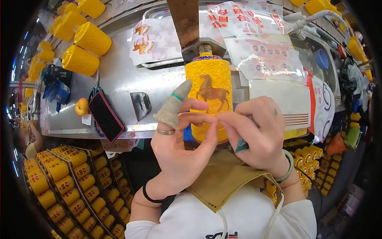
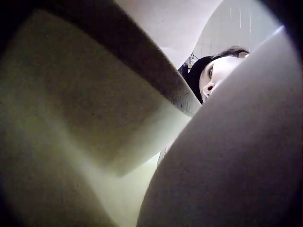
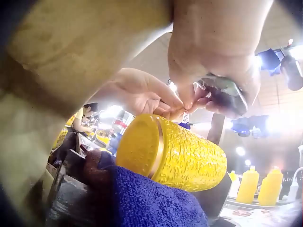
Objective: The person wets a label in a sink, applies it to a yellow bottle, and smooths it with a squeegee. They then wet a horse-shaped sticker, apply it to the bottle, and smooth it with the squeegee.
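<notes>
A yellow embossed bottle (image 1: 208, 75) with a brown horse decal (image 1: 214, 93) lies in front of me, its neck at a metal holder (image 1: 203, 47). Over its lower part, my left hand (image 1: 179, 147) and right hand (image 1: 256, 133) meet at the fingertips. Between thumb and index finger they pinch a small whitish bit (image 3: 186, 115); I cannot tell what it is. A grey knitted sleeve (image 1: 170, 109) covers one left finger. Tucked in my right hand is a flat dark-green glossy piece (image 3: 226, 92). Skin and sleeve fill most of the left wrist view.
A blue towel (image 3: 156, 198) lies under the bottle. Decal sheets (image 1: 262, 59) spread at the right, more (image 1: 153, 44) at the back left. A phone (image 1: 106, 116), scissors (image 1: 96, 89) and an apple (image 1: 82, 106) lie left. Yellow bottles (image 1: 93, 38) stand behind; racks (image 1: 71, 187) of them flank me.
</notes>
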Action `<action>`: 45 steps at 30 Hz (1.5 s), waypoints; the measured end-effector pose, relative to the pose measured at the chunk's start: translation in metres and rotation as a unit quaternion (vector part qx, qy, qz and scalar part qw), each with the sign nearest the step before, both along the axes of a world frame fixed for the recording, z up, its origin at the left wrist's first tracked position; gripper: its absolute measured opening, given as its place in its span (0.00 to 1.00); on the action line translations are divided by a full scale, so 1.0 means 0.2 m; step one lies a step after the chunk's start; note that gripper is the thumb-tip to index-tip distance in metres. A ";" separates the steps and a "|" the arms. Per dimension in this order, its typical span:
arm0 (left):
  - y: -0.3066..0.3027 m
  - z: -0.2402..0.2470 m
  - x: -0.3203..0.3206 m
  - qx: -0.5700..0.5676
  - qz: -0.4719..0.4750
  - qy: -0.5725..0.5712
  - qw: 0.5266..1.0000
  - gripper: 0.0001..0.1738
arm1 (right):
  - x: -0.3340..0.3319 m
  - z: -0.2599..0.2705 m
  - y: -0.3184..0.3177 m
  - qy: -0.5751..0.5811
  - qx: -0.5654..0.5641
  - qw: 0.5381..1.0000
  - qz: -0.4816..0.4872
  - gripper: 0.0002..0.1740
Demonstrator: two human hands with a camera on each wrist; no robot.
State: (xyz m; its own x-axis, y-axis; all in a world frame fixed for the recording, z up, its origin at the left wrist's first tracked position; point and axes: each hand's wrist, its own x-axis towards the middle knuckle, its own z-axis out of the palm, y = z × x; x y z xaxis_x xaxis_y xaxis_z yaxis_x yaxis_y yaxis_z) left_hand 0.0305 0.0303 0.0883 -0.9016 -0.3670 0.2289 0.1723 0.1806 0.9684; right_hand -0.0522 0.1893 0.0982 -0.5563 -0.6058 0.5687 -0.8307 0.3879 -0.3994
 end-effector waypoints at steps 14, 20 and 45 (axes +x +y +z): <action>-0.02 0.00 0.00 0.073 -0.038 -0.015 0.996 0.38 | -0.01 -0.01 0.02 -0.100 -0.015 0.995 0.002 0.18; -0.02 0.03 -0.01 0.078 -0.043 -0.042 0.995 0.39 | 0.01 0.03 0.02 -0.125 -0.013 0.992 0.008 0.19; 0.06 -0.12 0.02 0.034 0.039 -0.022 0.998 0.25 | 0.02 -0.06 0.03 -0.406 -0.092 0.908 -0.054 0.26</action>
State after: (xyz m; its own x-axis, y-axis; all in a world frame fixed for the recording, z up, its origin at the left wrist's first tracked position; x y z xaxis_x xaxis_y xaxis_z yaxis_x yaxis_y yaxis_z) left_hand 0.0351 0.0416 0.0644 -0.8788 -0.4490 0.1614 0.1170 0.1252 0.9852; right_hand -0.0479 0.1949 0.0865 -0.8883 -0.4583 0.0306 -0.1943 0.3147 -0.9291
